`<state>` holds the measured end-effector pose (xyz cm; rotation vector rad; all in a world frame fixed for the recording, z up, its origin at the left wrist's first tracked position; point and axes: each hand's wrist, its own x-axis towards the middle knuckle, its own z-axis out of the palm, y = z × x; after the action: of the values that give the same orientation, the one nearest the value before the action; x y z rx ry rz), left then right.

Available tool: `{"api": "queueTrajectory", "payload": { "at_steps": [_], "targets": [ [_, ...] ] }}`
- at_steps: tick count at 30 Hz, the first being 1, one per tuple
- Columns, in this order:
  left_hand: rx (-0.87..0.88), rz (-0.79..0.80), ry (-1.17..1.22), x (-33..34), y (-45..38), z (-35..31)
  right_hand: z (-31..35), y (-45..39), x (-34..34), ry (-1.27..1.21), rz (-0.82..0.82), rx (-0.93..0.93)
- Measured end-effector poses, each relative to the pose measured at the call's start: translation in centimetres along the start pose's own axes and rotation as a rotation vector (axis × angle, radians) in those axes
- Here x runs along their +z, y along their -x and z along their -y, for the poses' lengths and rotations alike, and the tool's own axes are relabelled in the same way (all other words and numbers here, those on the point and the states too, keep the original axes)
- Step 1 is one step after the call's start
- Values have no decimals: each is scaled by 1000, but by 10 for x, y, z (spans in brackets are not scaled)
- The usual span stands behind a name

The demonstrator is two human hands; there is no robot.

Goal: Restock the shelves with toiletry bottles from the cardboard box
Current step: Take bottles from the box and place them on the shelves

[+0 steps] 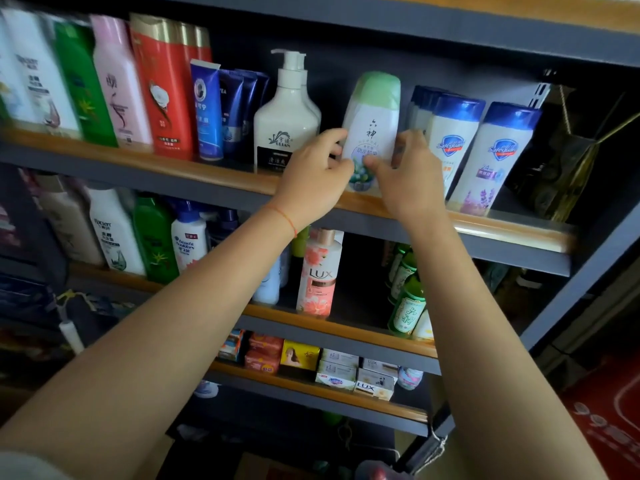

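Green-capped bottle [374,126] on top shelf [502,226] — left hand [313,178], right hand [408,174] gripping

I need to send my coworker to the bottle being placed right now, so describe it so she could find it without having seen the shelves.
Look at the top shelf with the wooden front lip. Between the white pump bottle and the blue-capped Safeguard bottles stands the white bottle, gripped by both the left hand and right hand. It alone has a broad pale green cap.

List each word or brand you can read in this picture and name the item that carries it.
"LUX": pink bottle, middle shelf.
"LUX": soap box, lower shelf.
"Safeguard": two blue-capped bottles, top shelf.
Chinese characters on the green-capped bottle, which the left hand and right hand hold; the rest is too blurred.
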<state>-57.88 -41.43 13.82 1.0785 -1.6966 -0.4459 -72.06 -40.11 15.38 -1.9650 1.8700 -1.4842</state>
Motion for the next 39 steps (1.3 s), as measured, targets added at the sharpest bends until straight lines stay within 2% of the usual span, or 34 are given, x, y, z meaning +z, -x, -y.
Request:
{"api": "queueTrajectory", "payload": {
  "at_steps": [2,4,6,7,10,14,18,22,25,27,29,33,39],
  "targets": [
    [24,-24,7,1,5,1,3,7,1,60,-72,-37],
    [92,-130,35,-2,15,2,10,23,2,111,-226,-119],
    [176,-242,80,-12,29,9,20,41,9,22,-340,-236],
    [184,-280,97,-20,37,17,25,50,17,-68,-328,-281],
    [94,-379,66,-50,68,56,36,73,66,-278,-84,-342],
    [-189,-484,-24,-114,134,146,53,121,182,-311,322,-322],
    [-605,-567,-115,-199,231,264,87,200,319,-264,746,-318],
    [-987,-562,-264,-284,341,367,127,298,455,-130,1197,-269],
    [-1209,-545,-396,-338,417,416,152,372,540,-52,1472,-275],
    [-1277,-548,-524,-367,458,442,165,415,585,-4,1636,-237],
    [-1291,-530,-688,-389,489,466,167,453,628,63,1748,-219],
    [-1271,-374,-876,-417,512,508,151,506,703,196,1825,-202],
    [-1337,-134,-1043,-425,538,545,110,545,799,343,1765,-276]
  ]
}}
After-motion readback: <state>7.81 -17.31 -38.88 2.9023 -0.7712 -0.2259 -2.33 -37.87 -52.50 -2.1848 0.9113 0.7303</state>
